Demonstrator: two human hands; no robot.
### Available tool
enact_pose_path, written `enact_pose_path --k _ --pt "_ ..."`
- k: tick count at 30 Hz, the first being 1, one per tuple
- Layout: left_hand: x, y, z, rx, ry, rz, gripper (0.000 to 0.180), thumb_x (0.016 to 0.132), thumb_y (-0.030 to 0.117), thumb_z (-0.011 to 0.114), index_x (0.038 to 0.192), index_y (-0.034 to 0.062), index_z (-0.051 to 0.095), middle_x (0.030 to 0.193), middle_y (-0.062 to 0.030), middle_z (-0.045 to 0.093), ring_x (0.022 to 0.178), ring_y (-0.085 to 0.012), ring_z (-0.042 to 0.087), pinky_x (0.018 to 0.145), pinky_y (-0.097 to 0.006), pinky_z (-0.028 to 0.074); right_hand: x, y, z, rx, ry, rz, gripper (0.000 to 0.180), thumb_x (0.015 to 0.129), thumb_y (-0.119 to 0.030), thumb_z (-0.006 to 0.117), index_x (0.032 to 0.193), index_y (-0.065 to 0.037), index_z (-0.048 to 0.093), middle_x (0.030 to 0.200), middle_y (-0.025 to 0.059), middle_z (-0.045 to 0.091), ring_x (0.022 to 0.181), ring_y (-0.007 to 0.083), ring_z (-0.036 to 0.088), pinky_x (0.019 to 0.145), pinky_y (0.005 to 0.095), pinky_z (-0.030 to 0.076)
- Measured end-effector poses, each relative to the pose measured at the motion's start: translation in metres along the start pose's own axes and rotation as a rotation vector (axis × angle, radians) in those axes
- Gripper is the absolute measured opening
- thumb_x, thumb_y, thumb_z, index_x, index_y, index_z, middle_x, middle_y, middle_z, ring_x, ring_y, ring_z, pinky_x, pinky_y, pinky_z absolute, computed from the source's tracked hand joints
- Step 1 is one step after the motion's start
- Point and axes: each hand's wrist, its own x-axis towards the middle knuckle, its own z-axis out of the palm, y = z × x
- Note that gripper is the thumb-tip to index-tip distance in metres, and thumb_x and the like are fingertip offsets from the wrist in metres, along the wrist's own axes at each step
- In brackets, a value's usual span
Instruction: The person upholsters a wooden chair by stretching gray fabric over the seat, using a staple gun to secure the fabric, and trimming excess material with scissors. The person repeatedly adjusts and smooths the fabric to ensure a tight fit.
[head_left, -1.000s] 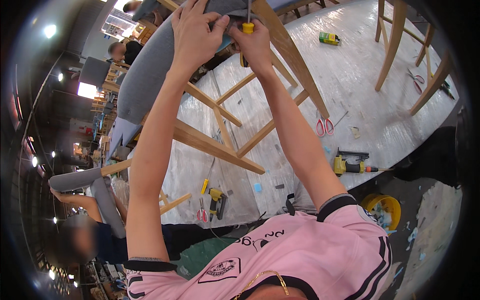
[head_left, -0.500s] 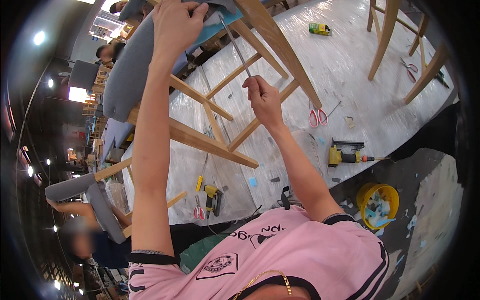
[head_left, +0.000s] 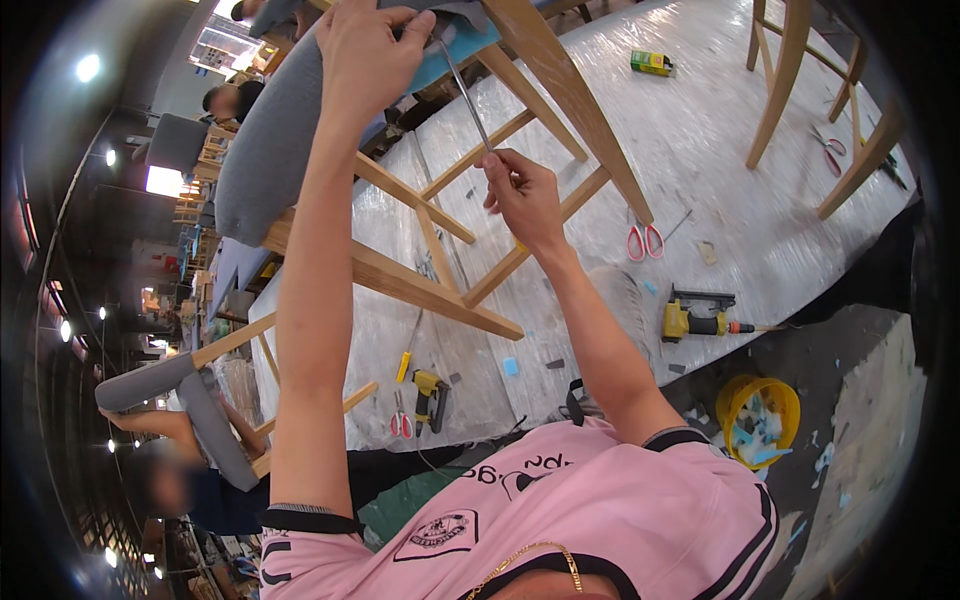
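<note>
Plastic-wrapped worktable (head_left: pixel 700 130), perhaps in a furniture workshop.

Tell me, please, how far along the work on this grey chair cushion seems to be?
Done: the grey cushion already sits on the wooden chair frame. In hand: the left hand pinches fabric at the seat edge, and the right hand holds a thin metal rod running up to it. The stapler lies unused, so fastening appears left.

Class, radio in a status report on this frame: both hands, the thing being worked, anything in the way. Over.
Left hand gripping grey seat cushion edge. Right hand pinching thin metal rod, tip at cushion. Wooden chair frame close beside. Over.
</note>
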Motion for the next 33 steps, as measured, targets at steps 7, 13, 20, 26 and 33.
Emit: enact_pose_path --k 7,13,20,26,33 --pt "-0.001 0.011 -0.002 0.009 -0.013 -0.024 0.028 0.092 0.023 0.069 0.103 -0.0021 0.076 0.153 -0.0251 0.048 0.143 -0.0429 0.04 0.12 -0.049 0.026 0.005 0.035 0.039 0.08 0.068 -0.112 0.027 0.105 -0.022 0.062 0.1 0.003 0.072 0.071 0.0065 0.062 0.062 0.0116 0.052 0.059 0.0288 0.043" --pt "-0.002 0.008 0.005 0.019 0.103 -0.014 0.053 0.092 0.019 0.07 0.137 -0.0063 0.057 0.141 -0.0252 0.058 0.137 -0.0423 0.046 0.116 -0.049 0.031 -0.019 0.038 0.029 -0.039 0.141 -0.191 0.025 0.104 -0.021 0.063 0.1 0.001 0.073 0.08 0.0114 0.066 0.069 0.0198 0.059 0.065 0.0328 0.046" --pt "0.001 0.011 0.003 -0.009 0.052 -0.13 0.045 0.091 0.021 0.071 0.128 -0.0044 0.065 0.144 -0.0244 0.057 0.137 -0.0421 0.047 0.116 -0.051 0.032 -0.011 0.026 0.007 -0.066 0.087 -0.116 0.026 0.103 -0.023 0.065 0.099 0.001 0.074 0.08 0.0114 0.067 0.07 0.0194 0.059 0.066 0.0325 0.046" --pt "0.0 -0.003 0.009 0.079 0.069 -0.011 0.037 0.091 0.022 0.071 0.117 -0.0045 0.07 0.149 -0.0227 0.052 0.14 -0.0408 0.044 0.119 -0.05 0.029 -0.014 0.039 0.011 0.04 0.079 -0.091 0.028 0.105 -0.025 0.064 0.099 0.001 0.073 0.075 0.0057 0.064 0.063 0.0107 0.053 0.057 0.0286 0.042" --pt "-0.002 0.003 0.007 0.106 0.026 -0.004 0.03 0.091 0.023 0.07 0.106 -0.0028 0.074 0.153 -0.0221 0.049 0.143 -0.0397 0.041 0.12 -0.05 0.026 -0.001 0.037 0.01 0.026 0.037 -0.076 0.029 0.103 -0.026 0.066 0.096 0.001 0.074 0.079 0.007 0.067 0.068 0.0126 0.055 0.063 0.0302 0.043"
